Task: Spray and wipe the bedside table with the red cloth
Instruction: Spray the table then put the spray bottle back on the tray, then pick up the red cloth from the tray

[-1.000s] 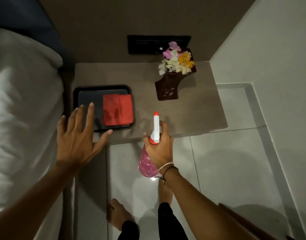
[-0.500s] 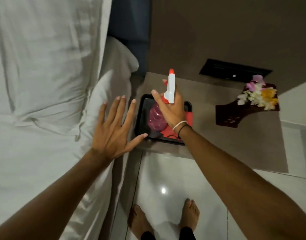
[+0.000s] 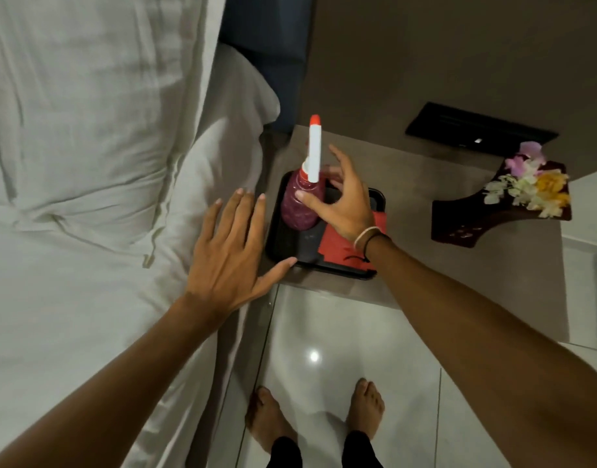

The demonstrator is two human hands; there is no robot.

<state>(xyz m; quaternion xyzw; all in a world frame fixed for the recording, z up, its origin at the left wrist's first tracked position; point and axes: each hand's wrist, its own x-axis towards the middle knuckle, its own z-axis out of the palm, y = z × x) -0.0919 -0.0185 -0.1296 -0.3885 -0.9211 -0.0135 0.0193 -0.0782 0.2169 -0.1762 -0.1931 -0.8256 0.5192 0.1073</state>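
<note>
While the pink spray bottle point(image 3: 299, 206) stands upright in the back-left part of the black tray point(image 3: 287, 241), the right hand point(image 3: 346, 206) is curved loosely around it with its fingers point(image 3: 341, 160) spread apart; the thumb tip rests against the bottle's side and the other fingers reach past its shoulder, so the grip is slack rather than clamped. Its white trigger head with an orange nozzle point(image 3: 314, 120) points away from the person, toward the wall. Under the right wrist, which wears a white band and a dark cord, the red cloth point(image 3: 334, 246) lies folded flat in the right half of the tray, partly hidden by the hand. That tray sits at the front left corner of the bedside surface point(image 3: 408, 211), just beside the bed. Hovering flat with fingers and thumb splayed wide, the left hand point(image 3: 231, 255) holds nothing; its thumb tip is at the tray's front left rim, and its fingers lie over the white bedding point(image 3: 87, 163). Well apart on the right of the surface stands a dark brown holder point(image 3: 466, 221) filled with pink, white and yellow flowers point(image 3: 530, 184). A black panel point(image 3: 472, 128) is set in the wall behind. Two bare feet stand on the glossy tiled floor point(image 3: 324, 325) below.
</note>
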